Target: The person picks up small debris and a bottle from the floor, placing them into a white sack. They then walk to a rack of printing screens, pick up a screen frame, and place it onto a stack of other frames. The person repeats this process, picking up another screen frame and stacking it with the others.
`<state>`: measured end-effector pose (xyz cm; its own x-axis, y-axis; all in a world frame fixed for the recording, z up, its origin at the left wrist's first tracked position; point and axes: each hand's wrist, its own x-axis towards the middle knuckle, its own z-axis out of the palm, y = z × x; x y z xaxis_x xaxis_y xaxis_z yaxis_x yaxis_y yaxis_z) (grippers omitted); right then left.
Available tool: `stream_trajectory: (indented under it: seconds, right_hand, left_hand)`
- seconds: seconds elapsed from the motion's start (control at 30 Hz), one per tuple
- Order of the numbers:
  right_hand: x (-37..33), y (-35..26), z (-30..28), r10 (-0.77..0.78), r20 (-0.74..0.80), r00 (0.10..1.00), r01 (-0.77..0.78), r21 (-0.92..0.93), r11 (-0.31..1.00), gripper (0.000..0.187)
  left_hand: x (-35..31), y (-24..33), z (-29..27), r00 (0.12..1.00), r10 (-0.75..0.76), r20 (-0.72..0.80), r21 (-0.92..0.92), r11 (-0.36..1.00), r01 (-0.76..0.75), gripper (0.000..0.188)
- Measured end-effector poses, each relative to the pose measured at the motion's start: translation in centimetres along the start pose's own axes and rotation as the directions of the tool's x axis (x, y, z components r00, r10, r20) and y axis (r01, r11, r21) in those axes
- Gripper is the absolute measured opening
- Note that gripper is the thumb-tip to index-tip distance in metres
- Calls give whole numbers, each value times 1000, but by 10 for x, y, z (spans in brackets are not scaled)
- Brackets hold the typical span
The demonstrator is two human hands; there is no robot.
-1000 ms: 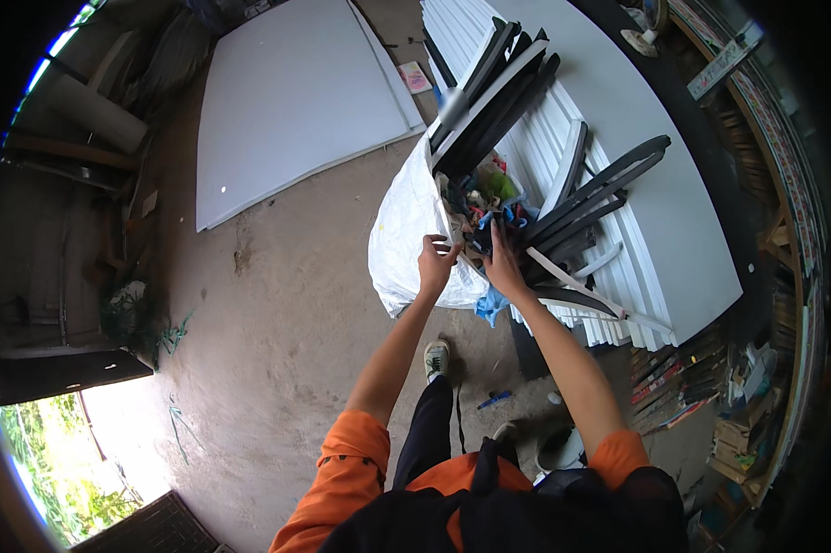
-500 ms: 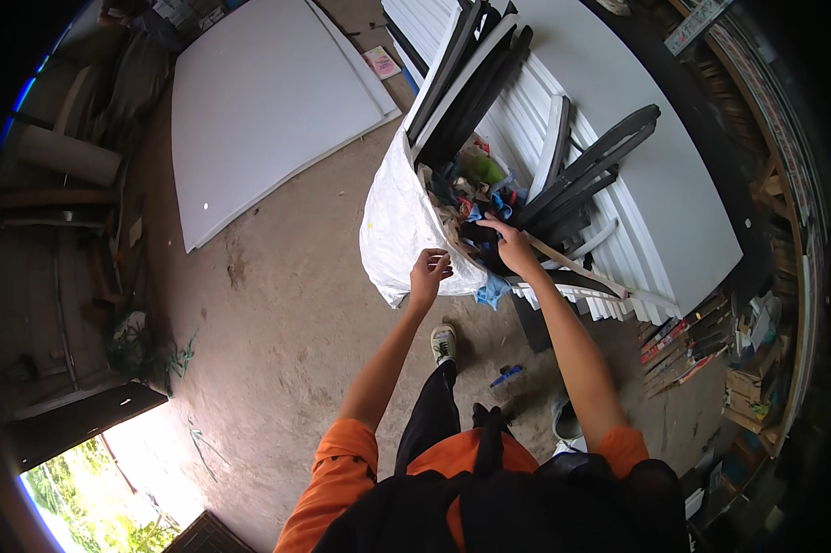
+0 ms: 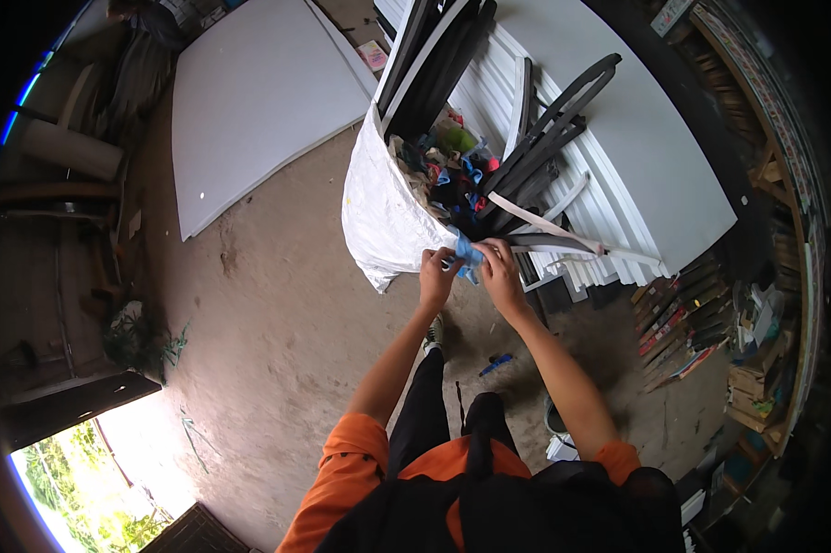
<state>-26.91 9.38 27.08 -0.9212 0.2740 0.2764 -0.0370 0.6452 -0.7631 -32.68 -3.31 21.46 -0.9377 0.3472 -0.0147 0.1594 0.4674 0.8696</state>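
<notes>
A white woven sack [image 3: 378, 203] stands ahead of me, its mouth full of crumpled cloth scraps [image 3: 443, 175] in several colours. Over its near rim hangs a light blue cloth [image 3: 468, 253]. My left hand [image 3: 436, 279] is closed, fingers pinching at the cloth's left side by the rim. From the other side my right hand [image 3: 501, 275] grips the same cloth with thumb and fingers. Part of the cloth and some fingertips are hidden. Long black and white strips [image 3: 549, 129] stick out of the sack above my right hand.
Large white sheets [image 3: 268, 101] lie on the floor at the far left. White corrugated panels [image 3: 609, 203] and a flat grey panel [image 3: 655, 120] lie behind the sack. A blue object [image 3: 495, 364] lies by my feet. Stacked wooden slats [image 3: 683, 323] are at the right.
My right hand has come back from the sack's mouth to the blue cloth at the rim. My left hand has moved slightly right and closed there. The view has shifted a little.
</notes>
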Motion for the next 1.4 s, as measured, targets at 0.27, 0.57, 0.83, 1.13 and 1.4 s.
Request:
stream_trajectory:
  seconds: [0.27, 0.57, 0.83, 1.13, 1.4]
  right_hand:
    - [-1, -23, 9, 89, -95, 992, -66, 224, 972, 42]
    - [153, -39, -8, 100, -400, 911, -31, 176, 984, 19]
    - [132, 0, 35, -4, -36, 999, -12, -419, 908, 48]
    - [120, 49, 80, -57, 346, 937, 185, -348, 919, 49]
    - [42, -18, -7, -43, 114, 993, 64, -181, 981, 32]
  left_hand:
    - [33, 56, -44, 986, -93, 137, -493, 857, 149, 21]
    - [142, 103, -107, 951, 303, 61, -188, 939, -287, 29]
    - [149, 31, -96, 866, 465, 184, 287, 817, -500, 25]
    - [147, 0, -68, 813, 405, 419, 536, 612, -582, 24]
    - [77, 55, -90, 891, 454, -5, 318, 846, -429, 19]
